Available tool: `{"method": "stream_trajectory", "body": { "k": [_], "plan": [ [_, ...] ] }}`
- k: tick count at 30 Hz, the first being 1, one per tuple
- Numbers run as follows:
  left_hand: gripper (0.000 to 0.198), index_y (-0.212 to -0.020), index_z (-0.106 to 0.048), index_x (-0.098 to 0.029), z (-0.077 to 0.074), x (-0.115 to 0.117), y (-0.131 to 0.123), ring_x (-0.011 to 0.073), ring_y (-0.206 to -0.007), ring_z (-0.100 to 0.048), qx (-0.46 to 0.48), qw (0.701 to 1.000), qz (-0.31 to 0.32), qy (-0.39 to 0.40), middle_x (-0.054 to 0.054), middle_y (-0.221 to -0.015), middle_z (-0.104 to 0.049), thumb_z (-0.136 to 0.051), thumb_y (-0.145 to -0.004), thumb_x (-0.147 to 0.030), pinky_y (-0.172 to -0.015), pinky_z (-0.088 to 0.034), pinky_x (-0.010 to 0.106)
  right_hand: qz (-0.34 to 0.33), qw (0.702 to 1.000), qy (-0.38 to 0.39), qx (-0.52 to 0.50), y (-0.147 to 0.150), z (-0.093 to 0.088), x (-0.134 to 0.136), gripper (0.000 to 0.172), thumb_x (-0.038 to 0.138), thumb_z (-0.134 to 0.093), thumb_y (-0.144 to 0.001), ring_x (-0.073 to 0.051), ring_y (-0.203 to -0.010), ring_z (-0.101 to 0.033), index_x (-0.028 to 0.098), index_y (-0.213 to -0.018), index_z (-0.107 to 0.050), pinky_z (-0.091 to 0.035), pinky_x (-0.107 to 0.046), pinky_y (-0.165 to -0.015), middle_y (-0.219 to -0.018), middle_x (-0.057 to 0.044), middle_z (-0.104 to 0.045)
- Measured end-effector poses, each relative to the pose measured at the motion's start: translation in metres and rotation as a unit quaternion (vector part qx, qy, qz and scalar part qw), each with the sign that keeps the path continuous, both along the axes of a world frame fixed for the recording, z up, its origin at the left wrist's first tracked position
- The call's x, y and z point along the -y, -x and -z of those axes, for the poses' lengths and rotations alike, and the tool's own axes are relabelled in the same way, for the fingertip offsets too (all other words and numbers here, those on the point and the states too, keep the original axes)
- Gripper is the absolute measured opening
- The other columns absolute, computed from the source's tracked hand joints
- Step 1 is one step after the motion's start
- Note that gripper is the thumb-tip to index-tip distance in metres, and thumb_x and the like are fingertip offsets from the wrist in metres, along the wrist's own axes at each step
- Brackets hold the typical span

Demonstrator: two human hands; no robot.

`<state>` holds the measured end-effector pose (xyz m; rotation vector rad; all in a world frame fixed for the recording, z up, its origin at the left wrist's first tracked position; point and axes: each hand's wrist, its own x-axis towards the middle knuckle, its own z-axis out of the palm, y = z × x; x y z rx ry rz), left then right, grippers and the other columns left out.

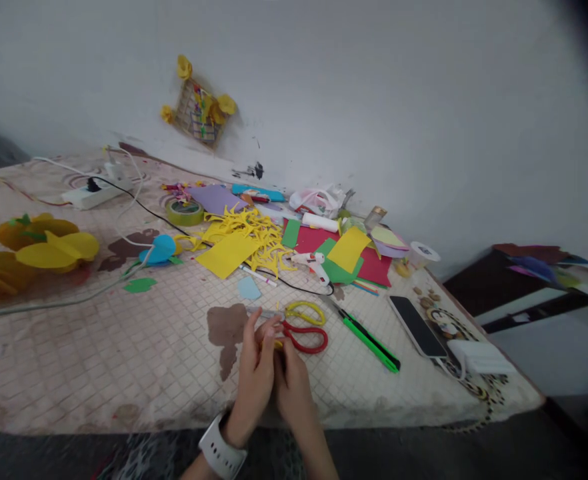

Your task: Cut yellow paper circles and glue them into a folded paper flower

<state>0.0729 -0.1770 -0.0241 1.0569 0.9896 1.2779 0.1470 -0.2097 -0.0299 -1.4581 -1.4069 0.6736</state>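
My left hand, with a white watch on its wrist, and my right hand are pressed together near the table's front edge. Their fingertips pinch a small yellow piece between them; what it is I cannot make out. Just beyond the fingers lie red-handled scissors and yellow-handled scissors on the tiled tablecloth. A green utility knife lies to the right of them.
Coloured paper sheets, yellow paper scraps, a white glue gun with its cord, a tape roll and a power strip cover the back. Yellow paper flowers sit left. A phone and a white charger lie right.
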Motion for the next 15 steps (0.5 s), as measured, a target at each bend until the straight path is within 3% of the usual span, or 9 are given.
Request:
{"method": "stream_trajectory", "body": {
  "k": [2,6,11,15],
  "plan": [
    [0.047,-0.136,-0.036,-0.023,0.002,0.0,-0.002,0.0207,-0.118,-0.058,0.001,1.0,-0.015,-0.003,0.012,-0.134,-0.057,-0.042,-0.094,-0.041,-0.105,-0.041,0.042,0.005,1.0,0.001,0.005,0.001,0.0,0.001,0.017,0.023,-0.043,-0.093,-0.018,-0.08,-0.066,0.021,-0.096,-0.059,-0.051,-0.027,-0.069,-0.09,-0.006,-0.07],
    [0.045,-0.137,-0.038,-0.025,0.005,0.001,-0.004,0.0199,-0.133,-0.043,-0.012,1.0,-0.025,-0.015,0.01,-0.146,-0.045,-0.04,-0.095,-0.04,-0.114,-0.028,0.042,0.002,1.0,-0.012,0.003,0.002,0.0,0.002,0.023,0.019,-0.046,-0.091,-0.018,-0.092,-0.066,0.02,-0.111,-0.056,-0.051,-0.028,-0.08,-0.104,-0.008,-0.069],
    [0.038,-0.123,-0.058,-0.02,0.002,0.002,-0.001,0.0224,-0.118,-0.057,-0.035,0.999,0.013,-0.032,0.01,-0.123,-0.066,-0.042,-0.094,-0.04,-0.106,-0.038,0.042,0.012,1.0,-0.008,0.026,0.0,0.007,0.003,0.017,0.023,-0.044,-0.092,-0.019,-0.076,-0.068,0.02,-0.101,-0.058,-0.053,-0.028,-0.068,-0.088,-0.006,-0.071],
    [0.034,-0.109,-0.066,-0.02,0.0,0.002,0.001,0.0223,-0.108,-0.062,-0.053,0.997,0.026,-0.055,0.009,-0.114,-0.07,-0.042,-0.094,-0.039,-0.098,-0.044,0.038,0.013,0.999,-0.012,0.033,-0.002,0.015,0.003,0.031,0.023,-0.044,-0.089,-0.022,-0.089,-0.069,0.018,-0.119,-0.054,-0.054,-0.03,-0.073,-0.102,-0.011,-0.072]
  ]
}}
